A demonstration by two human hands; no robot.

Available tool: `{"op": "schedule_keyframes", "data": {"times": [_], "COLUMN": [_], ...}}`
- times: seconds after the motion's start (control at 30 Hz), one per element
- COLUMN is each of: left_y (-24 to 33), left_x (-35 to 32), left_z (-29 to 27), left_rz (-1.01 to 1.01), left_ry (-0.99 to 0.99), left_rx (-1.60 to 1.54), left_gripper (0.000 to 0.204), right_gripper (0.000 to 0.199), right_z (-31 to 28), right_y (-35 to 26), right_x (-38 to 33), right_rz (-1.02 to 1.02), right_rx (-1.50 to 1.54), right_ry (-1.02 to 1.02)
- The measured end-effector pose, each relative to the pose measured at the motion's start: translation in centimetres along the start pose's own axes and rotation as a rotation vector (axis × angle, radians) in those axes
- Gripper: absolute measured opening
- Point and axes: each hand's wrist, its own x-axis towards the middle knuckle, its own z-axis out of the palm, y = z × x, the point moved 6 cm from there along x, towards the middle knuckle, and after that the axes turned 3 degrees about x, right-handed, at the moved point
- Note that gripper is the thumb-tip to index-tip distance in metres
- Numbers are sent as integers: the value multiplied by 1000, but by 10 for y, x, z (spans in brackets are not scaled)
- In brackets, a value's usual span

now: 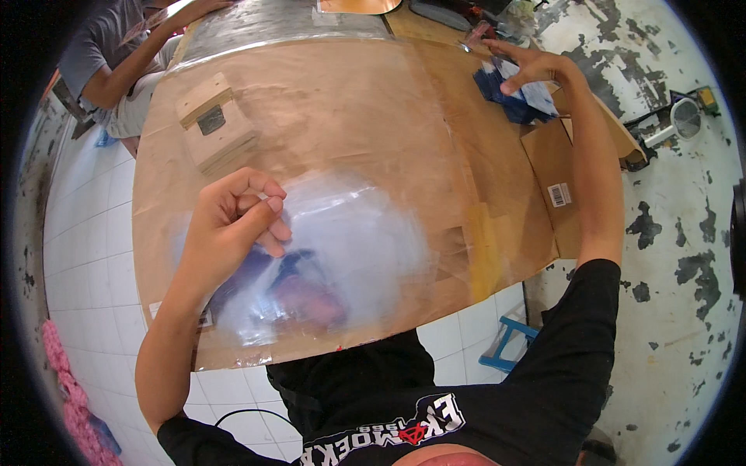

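Head view: a clear plastic sheet (365, 241), blurred in places, lies on the brown-covered table (326, 116) near the edge closest to you, with dark blue and reddish patches showing in its lower left part. Your left hand (241, 213) is over the upper left of that sheet, its fingers curled and the thumb near the index finger; you cannot tell from this view whether any film is pinched between them. Off to the far right of the table, a stack of blue and white pieces (519, 93) sits beside an open cardboard box (548, 171). Your right hand (532, 66) reaches over this stack with thumb and fingers spread apart; whether the thumb touches the top piece is unclear. Beyond the sheet, to your left, rests a light wooden block (215, 124) with a dark grey square on it. Farther out, a person in a grey shirt (101, 58) sits by the table's far left corner, one arm along its edge. Below the table on your right, a blue stool (509, 344) stands on white floor tiles (466, 326).
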Motion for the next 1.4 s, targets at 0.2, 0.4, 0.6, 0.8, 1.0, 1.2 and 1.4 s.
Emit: {"op": "schedule_keyframes", "data": {"times": [0.2,0.4,0.6,0.8,1.0,1.2,1.4], "left_y": [0,-2,-1,-1,-2,-3,-3], "left_x": [0,2,2,1,2,3,3], "left_z": [0,0,-1,-1,0,0,0], "left_rz": [19,3,4,1,-31,-24,-15], "left_ry": [-2,8,7,1,-6,-14,-19], "left_rx": [-15,16,1,-8,1,8,14], "left_gripper": [7,8,9,9,8,9,10], "right_gripper": [136,118,124,132,122,119,125], "right_z": [16,18,22,24,21,21,17], "right_y": [22,31,14,26,19,16,11], "right_x": [1,12,25,32,28,31,15], "right_rz": [11,-4,-173,-164,-78,-170,-183], "right_rx": [-193,-223,-194,-146,-140,-306,-364], "right_ry": [-25,48,65,107,103,185,230]}}
